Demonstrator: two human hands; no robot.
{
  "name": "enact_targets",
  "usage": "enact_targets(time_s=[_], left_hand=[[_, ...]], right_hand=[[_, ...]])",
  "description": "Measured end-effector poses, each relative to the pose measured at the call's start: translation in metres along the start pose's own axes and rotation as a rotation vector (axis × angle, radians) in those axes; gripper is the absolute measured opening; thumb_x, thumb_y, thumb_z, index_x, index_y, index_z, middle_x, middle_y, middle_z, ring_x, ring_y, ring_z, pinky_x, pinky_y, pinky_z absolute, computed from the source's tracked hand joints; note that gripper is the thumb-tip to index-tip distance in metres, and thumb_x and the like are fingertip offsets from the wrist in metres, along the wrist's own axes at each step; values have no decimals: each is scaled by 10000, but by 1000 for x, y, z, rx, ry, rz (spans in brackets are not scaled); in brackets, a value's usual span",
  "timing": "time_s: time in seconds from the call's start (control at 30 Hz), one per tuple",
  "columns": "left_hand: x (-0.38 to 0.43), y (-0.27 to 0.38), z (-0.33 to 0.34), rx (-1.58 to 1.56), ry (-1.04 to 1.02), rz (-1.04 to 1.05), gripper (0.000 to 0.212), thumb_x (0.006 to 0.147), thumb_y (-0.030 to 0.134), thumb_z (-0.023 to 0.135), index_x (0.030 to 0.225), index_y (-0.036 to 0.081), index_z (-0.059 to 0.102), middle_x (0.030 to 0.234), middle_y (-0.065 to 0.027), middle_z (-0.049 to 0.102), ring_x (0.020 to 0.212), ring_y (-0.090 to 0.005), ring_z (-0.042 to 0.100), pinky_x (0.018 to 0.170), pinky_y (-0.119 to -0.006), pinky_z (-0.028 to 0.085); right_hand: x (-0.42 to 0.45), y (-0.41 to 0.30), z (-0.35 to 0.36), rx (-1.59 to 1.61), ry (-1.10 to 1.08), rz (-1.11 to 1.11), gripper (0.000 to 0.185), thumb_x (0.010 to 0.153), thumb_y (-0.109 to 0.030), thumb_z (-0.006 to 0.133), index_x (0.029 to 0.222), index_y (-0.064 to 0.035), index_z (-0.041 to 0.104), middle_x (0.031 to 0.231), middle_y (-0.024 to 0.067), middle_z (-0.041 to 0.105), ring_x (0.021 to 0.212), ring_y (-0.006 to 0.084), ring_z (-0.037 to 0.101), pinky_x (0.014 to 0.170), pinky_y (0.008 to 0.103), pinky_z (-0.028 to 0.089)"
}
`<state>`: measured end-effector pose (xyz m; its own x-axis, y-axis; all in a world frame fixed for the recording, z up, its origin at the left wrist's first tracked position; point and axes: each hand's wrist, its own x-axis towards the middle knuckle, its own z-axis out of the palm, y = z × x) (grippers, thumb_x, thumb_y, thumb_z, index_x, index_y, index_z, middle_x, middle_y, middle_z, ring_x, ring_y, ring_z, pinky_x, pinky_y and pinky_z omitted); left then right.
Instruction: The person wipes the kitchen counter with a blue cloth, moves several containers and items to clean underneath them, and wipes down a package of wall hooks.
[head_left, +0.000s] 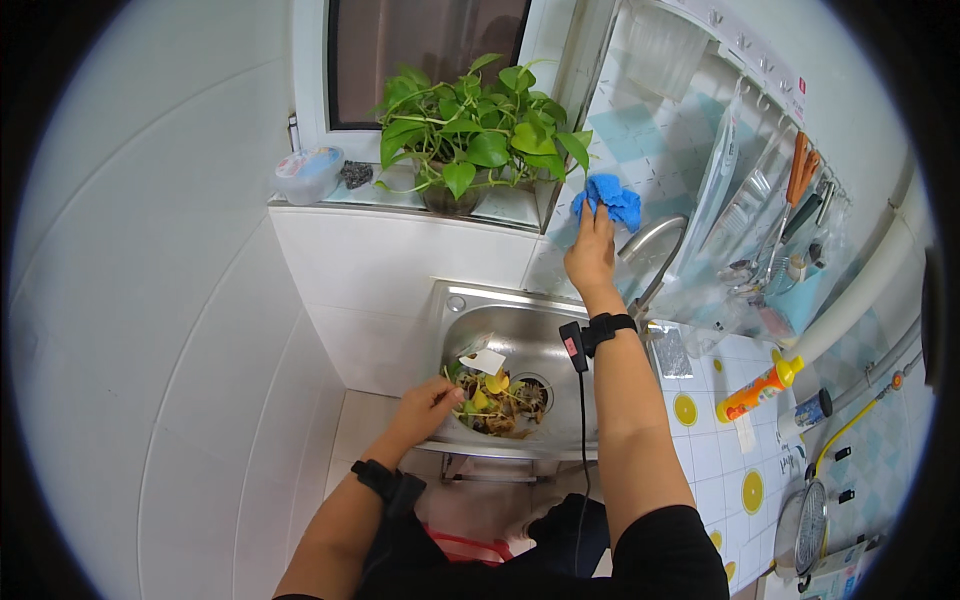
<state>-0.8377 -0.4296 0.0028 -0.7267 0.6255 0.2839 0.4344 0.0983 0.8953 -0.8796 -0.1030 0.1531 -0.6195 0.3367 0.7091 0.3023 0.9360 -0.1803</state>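
Observation:
My right hand (591, 251) presses a crumpled blue cloth (616, 201) against the patterned wall tiles (637, 139), just right of the window corner and above the faucet. Over the left front rim of the stainless steel sink (517, 319) is my left hand (429, 407), fingers curled; whether it grips anything is unclear. Beside it, wilted leaves and plant scraps (491, 409) lie in the basin with a white scrap (486, 361) on them, reaching the drain (534, 394). A green potted plant (480, 139) stands on the windowsill, left of the cloth.
A curved metal faucet (660, 240) rises near my right forearm. Utensils (795, 187) hang along the right wall. On the counter (701, 465) stands a yellow-capped orange bottle (757, 390), with a lidded pan (806, 525) farther right. A plastic tub (307, 176) sits on the sill.

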Motion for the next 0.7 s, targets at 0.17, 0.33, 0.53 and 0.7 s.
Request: enact_targets(time_s=[0.17,0.33,0.53,0.7], left_hand=[[1,-2,-2,-2,-14,-2,210,918,224,598,868,25,645,773,-93,583,668,-203,545,624,-309,436],[2,6,0,48,-9,27,213,918,221,585,857,25,644,777,-97,585,677,-225,554,633,-318,439],[0,8,-5,43,-26,-9,218,918,221,586,862,18,642,781,-99,582,685,-221,552,637,-319,436],[0,3,-3,-6,-20,4,207,917,212,592,867,17,640,779,-98,577,677,-217,540,634,-320,433]], right_hand=[[-26,9,17,68,-297,72,606,747,22,548,1341,3,431,1443,208,316,1234,454,418,1024,440,406],[-51,16,21,292,-445,-18,676,708,67,538,1366,27,389,1417,287,319,1291,472,345,1071,437,344],[-17,-22,-8,203,-1,-212,729,669,93,606,1363,30,391,1444,258,300,1253,455,386,1043,457,365],[1,-28,-8,19,-89,-143,728,676,57,633,1363,12,398,1406,197,358,1201,414,415,1025,432,376]])
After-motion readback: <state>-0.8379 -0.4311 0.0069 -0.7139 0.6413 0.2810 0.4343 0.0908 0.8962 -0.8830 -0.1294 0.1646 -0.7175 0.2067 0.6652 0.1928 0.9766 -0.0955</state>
